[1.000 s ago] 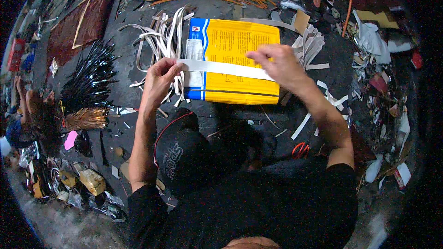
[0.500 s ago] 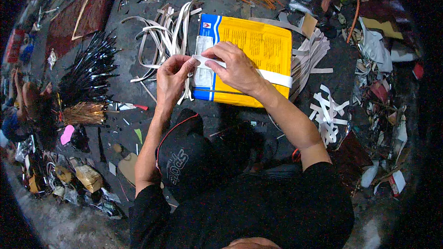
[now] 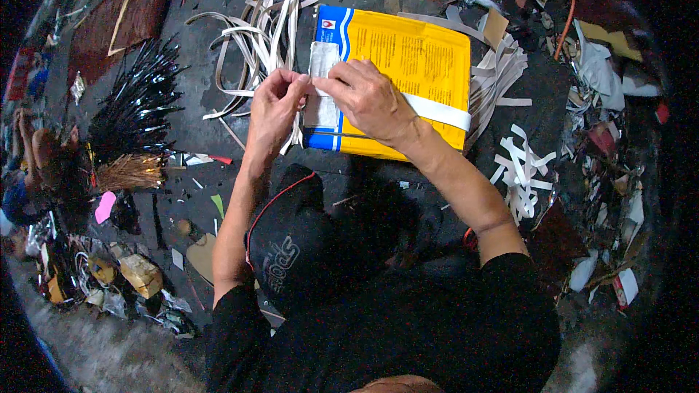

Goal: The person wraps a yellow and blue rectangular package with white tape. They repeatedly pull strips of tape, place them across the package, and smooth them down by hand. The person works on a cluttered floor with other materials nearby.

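Evidently the delicate spot is the left end of the white strip point(image 3: 440, 112), which lies across the yellow package point(image 3: 429, 44) and reaches its edge at four o'clock. The left hand point(image 3: 275, 108) has its fingers pinched together, seemingly on the end toward nine o'clock; the right hand point(image 3: 371, 98) hides part of the strip, so whether its fingers grip anything I cannot tell. For neat handling, I would keep the strip flat, hold its end firmly, and work lightly without twisting. As a container, the package shows only its upper face, so its contents are unknown; pale straps point(image 3: 271, 42) lie loose near its ten o'clock side, white scraps point(image 3: 518, 173) at four.
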A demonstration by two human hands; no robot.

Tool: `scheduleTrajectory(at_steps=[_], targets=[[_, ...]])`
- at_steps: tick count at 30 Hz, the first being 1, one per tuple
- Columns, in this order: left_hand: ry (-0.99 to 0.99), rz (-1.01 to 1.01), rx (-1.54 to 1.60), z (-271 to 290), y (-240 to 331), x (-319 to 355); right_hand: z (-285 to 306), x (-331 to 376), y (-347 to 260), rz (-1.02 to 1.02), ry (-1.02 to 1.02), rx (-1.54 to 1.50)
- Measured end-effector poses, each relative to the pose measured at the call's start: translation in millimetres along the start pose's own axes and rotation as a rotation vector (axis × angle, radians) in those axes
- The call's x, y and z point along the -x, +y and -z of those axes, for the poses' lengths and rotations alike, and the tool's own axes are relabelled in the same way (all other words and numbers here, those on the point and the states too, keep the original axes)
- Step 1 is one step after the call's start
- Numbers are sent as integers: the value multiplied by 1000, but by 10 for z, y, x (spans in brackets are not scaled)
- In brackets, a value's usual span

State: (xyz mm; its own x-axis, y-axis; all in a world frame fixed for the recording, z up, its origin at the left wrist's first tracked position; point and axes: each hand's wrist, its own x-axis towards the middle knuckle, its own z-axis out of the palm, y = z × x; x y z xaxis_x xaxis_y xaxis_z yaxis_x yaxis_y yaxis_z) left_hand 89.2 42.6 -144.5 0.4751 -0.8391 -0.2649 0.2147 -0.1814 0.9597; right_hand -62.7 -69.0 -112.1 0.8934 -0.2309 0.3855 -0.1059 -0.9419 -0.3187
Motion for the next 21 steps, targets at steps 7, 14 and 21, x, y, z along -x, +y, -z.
scheduleTrajectory(at_steps=[7, 14, 21], targets=[[12, 167, 371, 39, -55, 147, -64, -16, -23, -113, 114, -127], [93, 24, -31, -22, 25, 166, -92, -39, -8, -87, 164, -109], [42, 195, 387, -3, -120, 86, -143, -22, 47, -46, 139, -173]])
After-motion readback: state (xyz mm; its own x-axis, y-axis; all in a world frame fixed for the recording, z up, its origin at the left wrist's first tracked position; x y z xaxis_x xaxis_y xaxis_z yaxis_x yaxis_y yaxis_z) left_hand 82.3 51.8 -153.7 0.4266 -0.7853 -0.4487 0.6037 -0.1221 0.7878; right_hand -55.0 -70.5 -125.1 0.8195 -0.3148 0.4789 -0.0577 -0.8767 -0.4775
